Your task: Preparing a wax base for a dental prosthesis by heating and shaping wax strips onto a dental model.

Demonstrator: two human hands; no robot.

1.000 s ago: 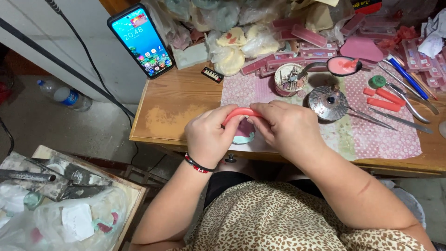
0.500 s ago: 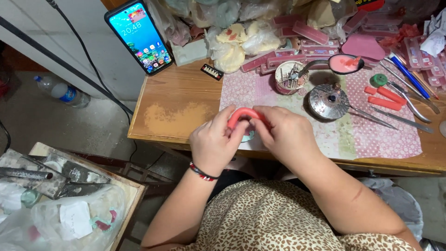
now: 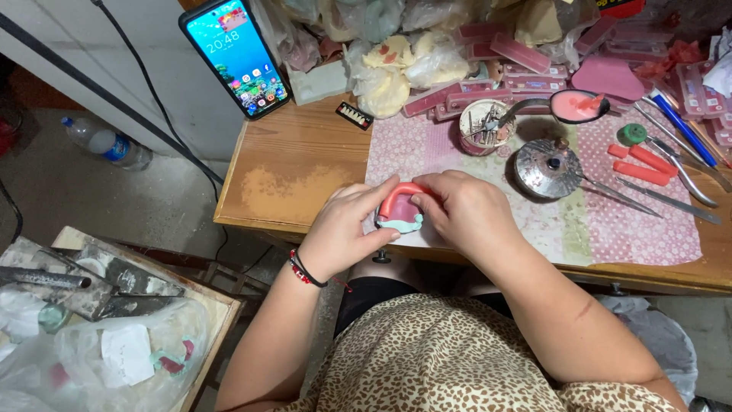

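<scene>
Pink wax rim [image 3: 399, 197], teal base

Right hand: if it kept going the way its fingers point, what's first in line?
The right hand points left, its fingers on the pink wax rim. That rim comes first, then probably the left hand gripping the model's other side.

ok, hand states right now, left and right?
Left hand: closed on the pink and teal dental mould.
Right hand: closed on the same mould, fingers over its top.
</scene>
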